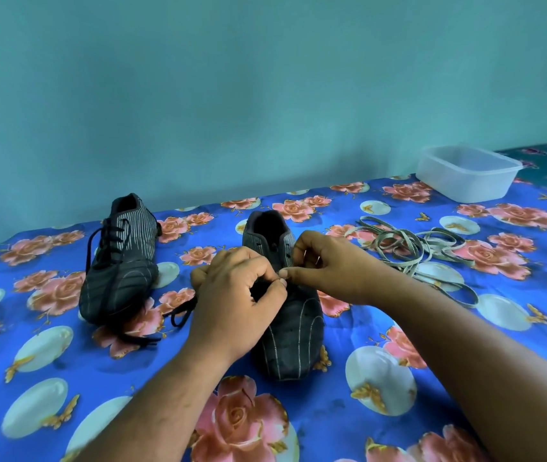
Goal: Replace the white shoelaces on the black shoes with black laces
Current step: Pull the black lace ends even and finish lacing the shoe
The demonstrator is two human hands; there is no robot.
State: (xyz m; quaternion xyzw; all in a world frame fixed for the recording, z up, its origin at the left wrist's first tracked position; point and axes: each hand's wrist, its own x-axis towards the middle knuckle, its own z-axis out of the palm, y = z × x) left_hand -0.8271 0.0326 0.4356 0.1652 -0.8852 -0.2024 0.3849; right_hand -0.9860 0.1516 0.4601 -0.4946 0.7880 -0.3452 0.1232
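Two hands over shoe (290, 338), left hand (232, 301) curled, right hand (325, 265) pinching

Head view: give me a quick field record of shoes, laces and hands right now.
left shoe: laced with black lace, ends trailing on the cloth
middle shoe: upper eyelets empty, both hands over its lace area
left hand: fingers curled, pinching at the lacing
right hand: fingertips pinching beside the left hand
white laces: loose pile right of the middle shoe
container: far right, contents not visible
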